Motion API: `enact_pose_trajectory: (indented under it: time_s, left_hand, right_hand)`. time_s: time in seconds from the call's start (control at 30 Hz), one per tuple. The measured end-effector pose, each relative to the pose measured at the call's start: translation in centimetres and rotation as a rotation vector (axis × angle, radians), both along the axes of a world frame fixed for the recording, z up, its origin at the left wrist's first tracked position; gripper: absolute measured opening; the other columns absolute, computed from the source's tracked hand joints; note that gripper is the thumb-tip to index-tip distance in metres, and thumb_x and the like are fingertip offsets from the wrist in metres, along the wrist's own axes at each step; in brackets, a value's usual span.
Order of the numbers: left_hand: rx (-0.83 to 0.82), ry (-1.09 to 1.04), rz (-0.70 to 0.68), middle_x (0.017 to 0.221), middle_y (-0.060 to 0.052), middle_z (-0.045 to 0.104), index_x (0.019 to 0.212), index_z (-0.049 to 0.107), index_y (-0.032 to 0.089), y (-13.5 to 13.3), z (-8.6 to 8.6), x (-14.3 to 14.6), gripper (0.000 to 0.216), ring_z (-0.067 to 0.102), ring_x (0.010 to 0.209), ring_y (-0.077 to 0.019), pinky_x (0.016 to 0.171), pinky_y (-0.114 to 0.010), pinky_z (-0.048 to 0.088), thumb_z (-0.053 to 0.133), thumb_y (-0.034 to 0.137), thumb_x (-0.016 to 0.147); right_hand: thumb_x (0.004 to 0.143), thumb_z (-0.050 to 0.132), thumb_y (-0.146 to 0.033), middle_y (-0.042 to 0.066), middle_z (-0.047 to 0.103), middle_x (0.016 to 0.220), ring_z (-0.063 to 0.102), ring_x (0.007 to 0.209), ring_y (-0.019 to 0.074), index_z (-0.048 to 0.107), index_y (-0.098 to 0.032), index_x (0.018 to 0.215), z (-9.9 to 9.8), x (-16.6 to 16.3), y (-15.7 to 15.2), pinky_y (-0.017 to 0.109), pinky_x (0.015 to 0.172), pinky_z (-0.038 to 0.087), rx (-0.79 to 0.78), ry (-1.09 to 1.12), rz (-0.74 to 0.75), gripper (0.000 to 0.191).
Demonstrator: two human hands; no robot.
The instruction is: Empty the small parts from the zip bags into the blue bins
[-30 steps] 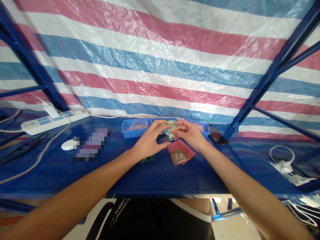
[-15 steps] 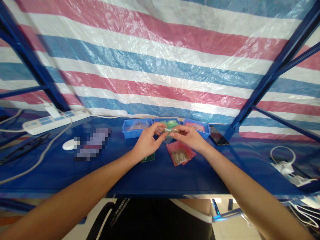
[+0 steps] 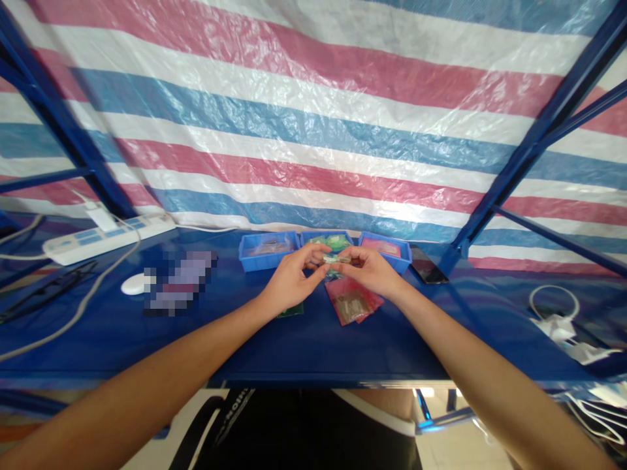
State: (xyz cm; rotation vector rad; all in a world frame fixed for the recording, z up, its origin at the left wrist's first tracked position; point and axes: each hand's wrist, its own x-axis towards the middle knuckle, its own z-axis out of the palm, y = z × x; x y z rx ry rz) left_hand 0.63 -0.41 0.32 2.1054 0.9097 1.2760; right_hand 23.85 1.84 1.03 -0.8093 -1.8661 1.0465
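Observation:
Both hands meet over the front of the middle blue bin (image 3: 326, 234), pinching a small clear plastic bag (image 3: 334, 259) between thumbs and fingers. My left hand (image 3: 294, 273) grips its left side and my right hand (image 3: 371, 269) its right side. What the bag contains is too small to make out. Green packets (image 3: 334, 242) lie in the middle bin behind the fingers. Just below my right hand, red-edged packets with brownish contents (image 3: 353, 301) overlap on the table. A dark green packet (image 3: 294, 311) shows partly from under my left hand.
A left blue bin (image 3: 264, 262) holds clear packets; a right blue bin (image 3: 404, 265) holds pink ones. A dark phone (image 3: 429, 264) lies beside it. Leftward are a blurred-out purple item (image 3: 189, 277), a white oval object (image 3: 134, 284) and a power strip (image 3: 108, 239). White chargers (image 3: 561, 328) lie right.
Both hands have lowered slightly, still pinching the clear bag between them. More of the green packets in the middle bin shows now.

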Motion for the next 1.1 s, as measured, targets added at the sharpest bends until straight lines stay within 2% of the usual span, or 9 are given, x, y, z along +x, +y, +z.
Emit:
enact_pose_trajectory:
  time_s: [0.2, 0.3, 0.4, 0.5, 0.6, 0.73, 0.9, 1.0, 1.1]
  left_hand:
    - [-0.081, -0.095, -0.039, 0.098, -0.004, 0.073, 0.139, 0.058, 0.023, 0.6, -0.6, 0.0, 0.047, 0.074, 0.089, -0.0188, 0.085, -0.033, 0.062, 0.074, 0.042, 0.099]
    - [-0.007, -0.024, -0.022, 0.127, -0.012, 0.07, 0.145, 0.057, 0.025, 0.3, -0.2, 0.1, 0.057, 0.073, 0.108, -0.0226, 0.087, -0.035, 0.063, 0.078, 0.042, 0.095]
    - [0.147, 0.081, -0.01, 0.152, -0.014, 0.057, 0.144, 0.062, 0.027, -0.2, 0.3, 0.1, 0.06, 0.064, 0.131, -0.0282, 0.091, -0.037, 0.064, 0.084, 0.037, 0.09]
    - [0.258, 0.13, 0.01, 0.143, -0.012, 0.064, 0.129, 0.073, 0.026, -0.3, 0.8, -0.1, 0.034, 0.063, 0.132, -0.0272, 0.098, -0.039, 0.061, 0.077, 0.029, 0.096]
    - [0.303, 0.136, 0.078, 0.121, -0.009, 0.075, 0.115, 0.077, 0.024, -0.1, 1.0, -0.3, 0.017, 0.07, 0.117, -0.0248, 0.105, -0.042, 0.055, 0.071, 0.031, 0.101]
    - [0.163, 0.096, 0.194, 0.109, -0.007, 0.08, 0.11, 0.078, 0.022, 0.3, 0.7, -0.5, 0.025, 0.074, 0.099, -0.0241, 0.089, -0.037, 0.058, 0.073, 0.045, 0.1]
    - [-0.051, -0.032, 0.098, 0.102, -0.005, 0.079, 0.127, 0.071, 0.022, 0.4, 0.1, -0.3, 0.043, 0.073, 0.079, -0.0202, 0.076, -0.033, 0.059, 0.076, 0.051, 0.095]
    - [-0.045, -0.054, 0.064, 0.105, -0.006, 0.076, 0.134, 0.067, 0.023, 0.4, 0.1, -0.2, 0.046, 0.074, 0.087, -0.0209, 0.078, -0.032, 0.061, 0.075, 0.048, 0.096]
    - [0.051, -0.049, 0.077, 0.124, -0.011, 0.071, 0.134, 0.069, 0.024, 0.3, 0.4, -0.1, 0.043, 0.071, 0.107, -0.024, 0.081, -0.033, 0.063, 0.075, 0.045, 0.097]
  right_hand:
    - [0.084, 0.087, -0.05, 0.001, 0.074, 0.091, 0.069, 0.082, 0.0187, 0.069, -0.024, 0.111, -0.4, -0.3, 0.2, 0.032, 0.078, 0.055, -0.075, 0.146, 0.026, 0.042]
    - [0.087, 0.086, -0.046, -0.002, 0.073, 0.086, 0.066, 0.071, 0.0155, 0.066, -0.025, 0.121, -0.3, -0.2, 0.3, 0.029, 0.07, 0.053, -0.126, 0.223, 0.047, 0.045]
    - [0.084, 0.088, -0.047, -0.002, 0.073, 0.082, 0.06, 0.062, 0.0125, 0.069, -0.023, 0.112, -0.1, -0.1, 0.3, 0.027, 0.062, 0.049, -0.149, 0.247, 0.014, 0.042]
    - [0.08, 0.09, -0.054, 0.0, 0.073, 0.081, 0.061, 0.064, 0.0131, 0.072, -0.02, 0.099, 0.3, -0.2, 0.1, 0.026, 0.059, 0.048, -0.2, 0.253, -0.012, 0.042]
    - [0.082, 0.085, -0.064, 0.003, 0.075, 0.083, 0.064, 0.066, 0.0156, 0.073, -0.02, 0.097, 0.6, -0.3, -0.2, 0.027, 0.057, 0.048, -0.285, 0.234, 0.008, 0.048]
    - [0.091, 0.07, -0.074, 0.0, 0.065, 0.063, 0.047, 0.049, 0.0115, 0.072, -0.021, 0.087, 0.7, -0.3, -0.4, 0.028, 0.049, 0.034, -0.242, 0.176, -0.06, 0.054]
    - [0.082, 0.085, -0.066, -0.004, 0.056, 0.063, 0.037, 0.054, 0.0097, 0.075, -0.02, 0.088, 0.8, -0.2, -0.6, 0.028, 0.052, 0.024, -0.16, 0.123, -0.03, 0.048]
    - [0.08, 0.085, -0.068, -0.005, 0.048, 0.059, 0.031, 0.054, 0.0092, 0.073, -0.019, 0.083, 0.8, -0.1, -0.5, 0.028, 0.051, 0.02, -0.156, 0.112, -0.062, 0.05]
    - [0.079, 0.085, -0.069, -0.006, 0.043, 0.056, 0.027, 0.051, 0.0087, 0.069, -0.02, 0.078, 0.9, 0.1, -0.2, 0.028, 0.049, 0.017, -0.177, 0.141, -0.12, 0.052]
